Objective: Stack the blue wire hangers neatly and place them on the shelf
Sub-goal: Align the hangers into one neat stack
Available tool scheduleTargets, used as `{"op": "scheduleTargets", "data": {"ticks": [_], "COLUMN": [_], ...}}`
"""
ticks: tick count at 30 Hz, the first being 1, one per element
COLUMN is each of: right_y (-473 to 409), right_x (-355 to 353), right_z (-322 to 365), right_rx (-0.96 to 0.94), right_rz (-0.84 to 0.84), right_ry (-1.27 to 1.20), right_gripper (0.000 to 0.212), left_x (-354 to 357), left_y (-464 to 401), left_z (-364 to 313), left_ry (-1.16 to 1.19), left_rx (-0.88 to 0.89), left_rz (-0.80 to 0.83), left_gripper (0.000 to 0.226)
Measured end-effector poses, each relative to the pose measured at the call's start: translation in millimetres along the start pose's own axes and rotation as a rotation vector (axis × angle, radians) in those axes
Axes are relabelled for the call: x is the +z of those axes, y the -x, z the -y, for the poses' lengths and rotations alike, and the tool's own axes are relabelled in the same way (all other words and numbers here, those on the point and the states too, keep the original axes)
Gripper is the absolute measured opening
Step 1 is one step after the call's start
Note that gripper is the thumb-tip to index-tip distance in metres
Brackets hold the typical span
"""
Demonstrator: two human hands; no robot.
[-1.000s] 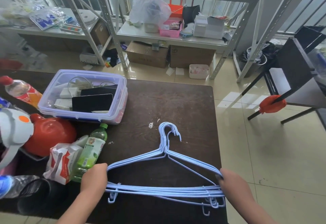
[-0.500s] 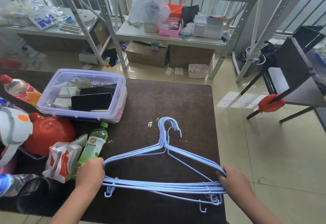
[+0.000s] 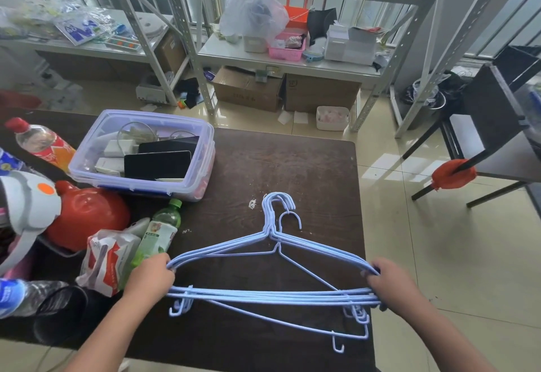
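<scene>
Several light-blue wire hangers lie bunched on the dark brown table, hooks pointing away from me. My left hand grips the bundle's left corner and my right hand grips its right corner. One hanger sits askew, its bottom bar slanting toward the near right and its hook apart from the others. Beyond the table stands a grey metal shelf crowded with items.
A clear plastic box of tablets and chargers sits at the table's back left. A green-capped bottle, a snack bag and a red balloon-like toy crowd the left. Cardboard boxes sit under the shelf; a dark chair stands on the right.
Both hands have kept their grip on the hanger ends. One hanger has slipped lower and skewed, its hook now separate from the others.
</scene>
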State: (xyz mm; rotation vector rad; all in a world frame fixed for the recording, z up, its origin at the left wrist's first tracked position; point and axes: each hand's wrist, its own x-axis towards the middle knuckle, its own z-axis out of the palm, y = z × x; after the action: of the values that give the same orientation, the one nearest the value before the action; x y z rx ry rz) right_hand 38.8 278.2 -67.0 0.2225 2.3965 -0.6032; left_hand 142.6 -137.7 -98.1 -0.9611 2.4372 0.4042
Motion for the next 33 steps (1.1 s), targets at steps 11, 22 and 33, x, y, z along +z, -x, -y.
{"op": "scheduleTargets", "data": {"ticks": [11,22,33], "right_y": [-7,-5,1], "right_x": [-22,-7,5], "right_z": [25,18,-4], "right_rx": [0.057,-0.080,-0.186], "right_rz": [0.141,0.040,-0.084], "right_ry": [-0.070,0.020,-0.030], "right_gripper": [0.016,0.016,0.021], "left_x": [-24,-20,1], "left_y": [-15,-14,-13], "left_z": [2,5,5], "left_ry": [0.273,0.300,0.615], "left_rx": [-0.026,-0.049,-0.112], "left_rz": [0.157,0.097,0.004], "left_gripper": [0.027,0.019,0.025]}}
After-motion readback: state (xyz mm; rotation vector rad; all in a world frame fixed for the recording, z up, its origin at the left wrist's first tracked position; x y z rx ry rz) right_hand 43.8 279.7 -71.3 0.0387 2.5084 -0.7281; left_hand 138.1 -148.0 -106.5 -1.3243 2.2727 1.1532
